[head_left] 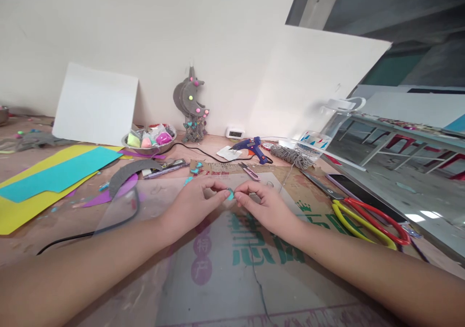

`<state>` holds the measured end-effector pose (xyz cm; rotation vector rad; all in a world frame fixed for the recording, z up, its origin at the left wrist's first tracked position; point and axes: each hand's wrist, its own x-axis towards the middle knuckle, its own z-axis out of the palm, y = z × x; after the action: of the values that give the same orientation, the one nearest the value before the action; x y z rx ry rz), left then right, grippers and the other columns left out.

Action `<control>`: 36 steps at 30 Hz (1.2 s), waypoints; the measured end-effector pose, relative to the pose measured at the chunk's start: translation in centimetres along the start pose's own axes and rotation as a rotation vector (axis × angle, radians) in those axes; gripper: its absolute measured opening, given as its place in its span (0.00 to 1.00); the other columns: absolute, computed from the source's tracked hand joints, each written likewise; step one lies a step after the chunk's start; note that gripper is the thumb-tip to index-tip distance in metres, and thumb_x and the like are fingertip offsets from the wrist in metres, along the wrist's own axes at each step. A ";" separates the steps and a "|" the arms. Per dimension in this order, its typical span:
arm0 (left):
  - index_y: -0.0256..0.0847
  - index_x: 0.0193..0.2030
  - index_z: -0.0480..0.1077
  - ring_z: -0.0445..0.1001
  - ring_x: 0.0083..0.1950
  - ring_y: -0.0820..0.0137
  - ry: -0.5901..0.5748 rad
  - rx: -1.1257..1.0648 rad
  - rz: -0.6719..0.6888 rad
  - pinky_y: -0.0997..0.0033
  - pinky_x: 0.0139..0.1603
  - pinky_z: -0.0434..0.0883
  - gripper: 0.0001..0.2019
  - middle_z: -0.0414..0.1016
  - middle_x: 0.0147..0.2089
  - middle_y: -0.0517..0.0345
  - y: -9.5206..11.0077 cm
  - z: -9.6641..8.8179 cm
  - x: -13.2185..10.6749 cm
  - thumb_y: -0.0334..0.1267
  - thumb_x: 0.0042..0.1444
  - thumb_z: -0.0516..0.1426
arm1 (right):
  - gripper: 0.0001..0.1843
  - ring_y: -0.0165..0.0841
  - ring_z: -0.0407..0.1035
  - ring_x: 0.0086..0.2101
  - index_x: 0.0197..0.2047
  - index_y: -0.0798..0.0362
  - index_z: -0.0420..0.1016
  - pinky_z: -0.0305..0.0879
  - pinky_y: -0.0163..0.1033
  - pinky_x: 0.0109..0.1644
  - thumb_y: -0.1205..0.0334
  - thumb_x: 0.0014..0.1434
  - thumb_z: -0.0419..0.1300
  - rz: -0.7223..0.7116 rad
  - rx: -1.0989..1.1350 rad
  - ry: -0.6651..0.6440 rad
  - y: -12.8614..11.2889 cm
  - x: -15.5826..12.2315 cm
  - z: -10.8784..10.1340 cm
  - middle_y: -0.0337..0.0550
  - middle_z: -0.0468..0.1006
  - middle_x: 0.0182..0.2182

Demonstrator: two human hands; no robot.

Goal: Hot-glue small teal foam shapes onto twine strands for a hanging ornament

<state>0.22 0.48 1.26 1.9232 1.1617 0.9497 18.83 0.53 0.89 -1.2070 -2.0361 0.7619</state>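
Small turquoise piece (231,194) in front of blue glue gun (253,146), above clear sheet (210,300). Left hand (196,202) pinches piece between thumb and forefinger; right hand (267,203), fingertips pressed together, seems to pinch its other edge, though detail too small for certainty. Snips (249,171) just in front of glue gun; grey cord bundle (290,158) right of it; metal bowl (157,149) left; white clock (235,132) behind.

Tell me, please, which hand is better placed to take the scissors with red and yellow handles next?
Probably the right hand: the scissors lie to its right. The left hand is farther off, pinches the blue piece, and would have to reach across the right.
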 end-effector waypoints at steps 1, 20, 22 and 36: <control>0.40 0.31 0.72 0.70 0.36 0.71 0.000 -0.009 -0.008 0.74 0.37 0.64 0.09 0.74 0.33 0.62 0.0 0.0 0.0 0.41 0.55 0.53 | 0.10 0.29 0.65 0.29 0.31 0.52 0.71 0.61 0.34 0.32 0.58 0.59 0.53 0.010 0.004 -0.008 0.0 0.0 0.0 0.38 0.72 0.27; 0.41 0.35 0.62 0.64 0.37 0.73 0.289 -0.061 0.026 0.75 0.40 0.62 0.08 0.65 0.33 0.63 -1.1 -0.1 0.3 0.41 0.62 0.48 | 0.09 0.26 0.60 0.25 0.31 0.53 0.66 0.57 0.33 0.29 0.58 0.60 0.51 0.048 0.130 0.010 0.2 0.1 -0.2 0.35 0.68 0.25; 0.41 0.33 0.61 0.64 0.36 0.73 0.288 -0.053 0.040 0.75 0.39 0.62 0.09 0.63 0.32 0.63 -1.1 -0.2 0.3 0.41 0.62 0.47 | 0.09 0.27 0.60 0.25 0.31 0.53 0.66 0.57 0.33 0.29 0.58 0.60 0.51 0.050 0.124 0.013 0.0 0.0 -0.2 0.36 0.68 0.25; 0.42 0.33 0.72 0.71 0.42 0.66 -0.003 0.000 0.009 0.70 0.45 0.64 0.12 0.76 0.37 0.60 0.4 0.0 -0.3 0.45 0.56 0.53 | 0.09 0.29 0.65 0.28 0.32 0.53 0.70 0.61 0.34 0.31 0.58 0.60 0.53 -0.026 0.002 0.066 -0.2 -0.3 0.0 0.38 0.71 0.26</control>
<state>0.30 0.09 1.57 1.9303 1.1521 0.9515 18.85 0.20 0.99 -1.1866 -1.9926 0.7023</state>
